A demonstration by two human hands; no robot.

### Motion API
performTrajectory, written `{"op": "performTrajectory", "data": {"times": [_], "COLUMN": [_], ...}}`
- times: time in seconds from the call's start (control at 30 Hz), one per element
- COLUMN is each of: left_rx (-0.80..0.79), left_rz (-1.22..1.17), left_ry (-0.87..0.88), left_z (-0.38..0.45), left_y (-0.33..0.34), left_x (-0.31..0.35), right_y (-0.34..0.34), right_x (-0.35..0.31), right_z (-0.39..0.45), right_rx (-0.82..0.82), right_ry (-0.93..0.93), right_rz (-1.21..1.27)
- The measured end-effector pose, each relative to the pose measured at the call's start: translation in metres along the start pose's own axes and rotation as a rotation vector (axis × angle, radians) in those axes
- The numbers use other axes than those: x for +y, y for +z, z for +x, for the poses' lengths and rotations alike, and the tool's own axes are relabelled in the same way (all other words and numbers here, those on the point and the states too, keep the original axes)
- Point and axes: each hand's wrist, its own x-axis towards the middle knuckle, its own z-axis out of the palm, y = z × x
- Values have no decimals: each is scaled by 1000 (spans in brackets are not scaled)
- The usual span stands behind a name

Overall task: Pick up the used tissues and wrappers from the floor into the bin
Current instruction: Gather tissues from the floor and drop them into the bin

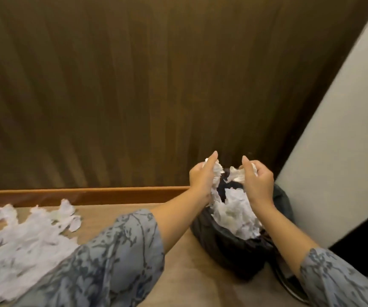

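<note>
Dark wood panelling (134, 85) fills the background, meeting the tan floor (189, 273) along an orange-brown skirting board (90, 193). At the floor's left edge, close against the skirting, a spread of torn white tissues (23, 235) lies loose, some of it hidden under a blue-grey patterned sleeve (103, 262). Further right, the left hand (202, 178) is raised above the bin (227, 247), its fingers curled round a crumpled wad of tissue (217, 171) with the forefinger pointing up; part of that wad trails down toward the bin's opening. Just beside it, the right hand (257, 176) is likewise closed on a second wad of tissue (238, 173), also above the opening. The bin stands on the floor near the skirting, lined with a black bag (209, 235) and heaped with white tissues already inside. To the right of the bin a pale wall panel (344, 129) rises at a slant, with a second patterned sleeve in the lower right corner.
</note>
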Motion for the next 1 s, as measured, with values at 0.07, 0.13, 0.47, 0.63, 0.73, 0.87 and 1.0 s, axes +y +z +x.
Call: {"op": "performTrajectory", "data": {"times": [0.07, 0.13, 0.47, 0.63, 0.73, 0.87, 1.0], "left_rx": [-26, -43, 5, -16, 19, 113, 174], "left_rz": [46, 134, 556, 696, 961, 1008, 966], "left_ry": [37, 105, 447, 442, 366, 331, 234], "left_z": [5, 13, 29, 6, -6, -22, -41], "left_y": [14, 18, -135, -306, -410, -515, -597], "left_x": [-14, -27, 6, 27, 30, 25, -15], "right_y": [-12, -21, 65, 197, 281, 380, 449], "right_x": [15, 25, -12, -46, -62, -71, -63], "right_z": [-1, -3, -39, -100, -150, -220, -277], "right_rx": [1, 12, -216, -677, -913, -1095, -1286], "right_ry": [59, 95, -34, -118, -171, -273, -449], "right_rz": [-57, -137, -220, -184, -203, -237, -415]}}
